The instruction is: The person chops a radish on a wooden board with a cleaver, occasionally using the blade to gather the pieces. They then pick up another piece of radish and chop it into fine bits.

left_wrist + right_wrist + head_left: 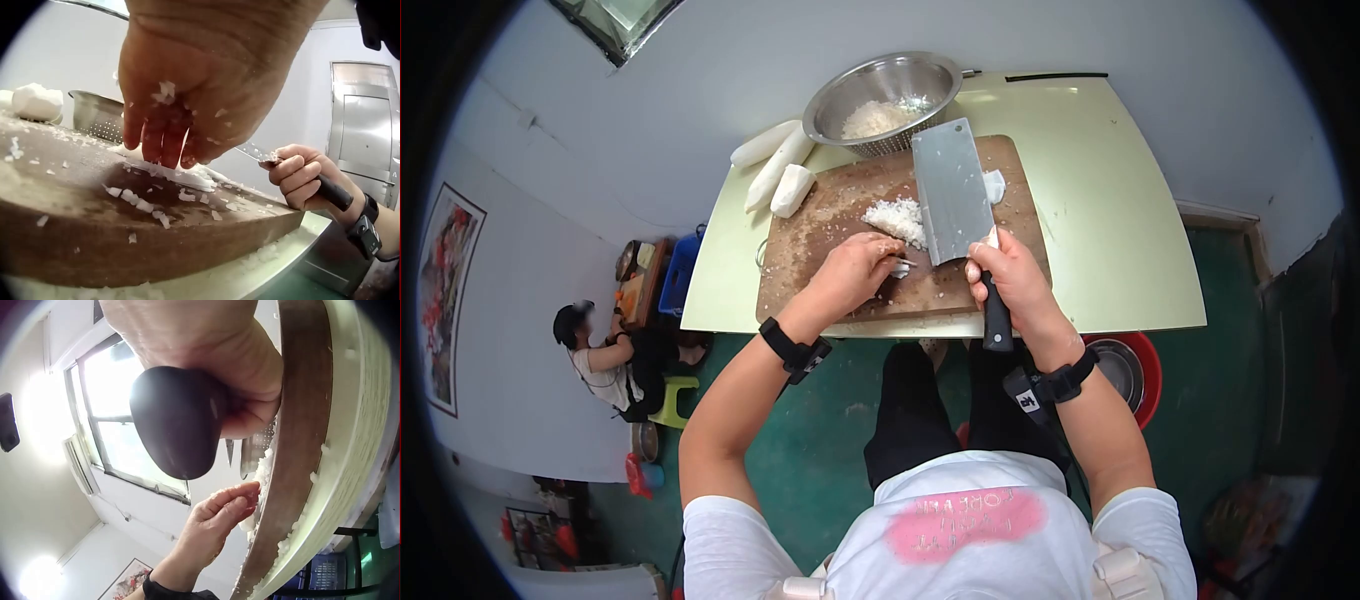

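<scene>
My right hand (1012, 277) grips the black handle (997, 318) of a wide cleaver (953, 190), whose blade lies over the right part of the wooden cutting board (820, 215). In the left wrist view my left hand (200, 81) points its fingers down onto thin white strips (181, 177) on the board, fingertips bent around them. A heap of chopped white bits (897, 220) lies just beyond my left hand, beside the blade. A white slice (994, 187) sits right of the blade. Small bits cling to my left palm.
A metal colander (883, 82) holding white shreds stands behind the board. Whole white radishes (778, 170) and a cut piece (792, 191) lie at the left. A red basin (1148, 378) is below the table's right side; a person (605, 365) sits far left.
</scene>
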The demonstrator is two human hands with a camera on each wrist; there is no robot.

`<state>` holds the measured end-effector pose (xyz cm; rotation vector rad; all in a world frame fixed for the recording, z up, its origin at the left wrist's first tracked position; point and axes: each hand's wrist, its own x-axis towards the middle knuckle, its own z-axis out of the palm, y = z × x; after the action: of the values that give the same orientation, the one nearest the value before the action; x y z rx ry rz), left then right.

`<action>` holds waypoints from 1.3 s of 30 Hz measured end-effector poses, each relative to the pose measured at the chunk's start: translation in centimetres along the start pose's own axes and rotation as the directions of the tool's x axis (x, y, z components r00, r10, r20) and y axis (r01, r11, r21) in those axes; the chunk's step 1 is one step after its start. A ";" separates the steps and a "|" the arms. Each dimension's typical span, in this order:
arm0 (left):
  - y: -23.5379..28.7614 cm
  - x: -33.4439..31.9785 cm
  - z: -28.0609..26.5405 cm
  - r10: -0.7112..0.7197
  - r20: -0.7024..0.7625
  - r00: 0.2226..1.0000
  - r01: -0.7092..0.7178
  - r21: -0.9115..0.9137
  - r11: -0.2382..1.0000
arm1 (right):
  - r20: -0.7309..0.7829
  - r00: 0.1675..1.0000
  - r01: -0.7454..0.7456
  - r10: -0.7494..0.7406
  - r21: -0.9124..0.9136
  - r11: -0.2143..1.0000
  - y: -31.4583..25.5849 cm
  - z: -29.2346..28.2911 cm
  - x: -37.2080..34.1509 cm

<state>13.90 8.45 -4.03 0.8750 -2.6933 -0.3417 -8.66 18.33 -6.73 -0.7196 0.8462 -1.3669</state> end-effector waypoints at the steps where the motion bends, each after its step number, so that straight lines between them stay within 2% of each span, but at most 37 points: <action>1: 0.5 -0.2 -0.3 -0.026 -0.008 1.000 0.026 -0.020 0.999 | -0.025 1.000 -0.003 0.004 0.015 1.000 -0.1 0.0 -0.1; 2: 0.9 -0.3 -0.8 -0.026 0.043 0.999 0.027 -0.017 0.999 | -0.028 1.000 0.009 -0.009 0.015 1.000 0.0 -0.1 0.0; 5: 0.7 -0.6 -0.3 0.027 -0.027 0.999 -0.025 0.083 0.996 | -0.026 1.000 -0.004 0.005 0.022 1.000 -0.2 -0.2 -0.1; 12: 0.8 0.2 0.7 0.067 -0.024 0.997 -0.061 0.201 0.978 | -0.015 1.000 0.028 -0.027 0.054 0.998 -0.1 -0.1 -0.4; 15: 1.4 0.1 1.5 0.065 -0.103 0.992 -0.036 0.265 0.964 | 0.043 0.998 0.053 -0.050 -0.065 0.996 0.3 -0.2 -0.3; 17: 1.5 -0.1 2.5 0.030 -0.203 0.979 0.043 0.347 0.937 | 0.096 0.993 0.077 -0.065 -0.132 0.988 0.7 -0.1 -0.2; 19: 1.8 0.1 2.8 -0.001 -0.207 0.978 0.079 0.371 0.925 | 0.095 0.994 0.076 -0.060 -0.177 0.981 0.8 0.2 -0.2; 21: 2.1 0.1 2.9 -0.104 -0.230 0.968 0.194 0.414 0.890 | 0.111 0.992 0.086 -0.059 -0.258 0.962 0.8 0.5 -0.3; 22: 1.8 0.1 3.0 -0.104 -0.230 0.968 0.195 0.415 0.889 | 0.105 0.993 0.086 -0.059 -0.266 0.960 0.7 0.5 -0.3; 24: 1.1 0.3 3.0 -0.197 -0.258 0.946 0.299 0.456 0.838 | 0.096 0.994 0.077 -0.055 -0.245 0.966 0.6 0.4 -0.4; 29: 1.0 0.0 2.4 -0.242 -0.272 0.931 0.333 0.367 0.868 | 0.108 0.993 0.079 -0.055 -0.231 0.970 0.8 0.4 -0.2; 31: 1.4 -0.3 2.4 -0.252 -0.270 0.929 0.335 0.329 0.883 | 0.096 0.995 0.066 -0.040 -0.276 0.959 0.7 0.4 -0.2; 34: 1.7 -1.3 2.9 -0.174 -0.415 0.893 0.272 0.191 0.943 | 0.103 0.993 0.079 -0.051 -0.287 0.955 0.9 0.4 -0.2; 39: 0.7 -2.4 4.0 -0.128 -0.511 0.850 0.209 0.103 0.973 | 0.100 0.993 0.092 -0.061 -0.340 0.936 0.8 0.8 -0.4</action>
<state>13.97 10.99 -8.02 1.0768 -2.1821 0.0648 -7.53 18.74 -6.90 -1.0863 1.0083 -1.2575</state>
